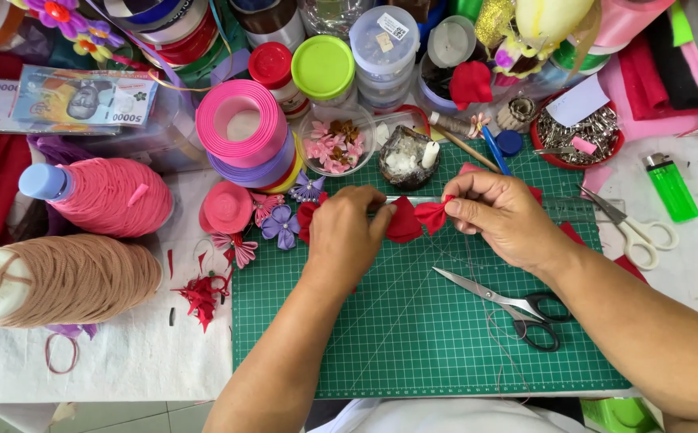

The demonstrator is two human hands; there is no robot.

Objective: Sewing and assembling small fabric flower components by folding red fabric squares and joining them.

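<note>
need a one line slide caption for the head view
Left hand and right hand pinch red fabric petals above a green cutting mat.

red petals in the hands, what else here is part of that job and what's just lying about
In use:
- red petals, pinched between left hand and right hand
- thread trailing from them
- green mat under the work

Lying about:
- black scissors
- white scissors
- lighter
- pink ribbon roll
- yarn cones
- pin dish
- purple flower
</note>
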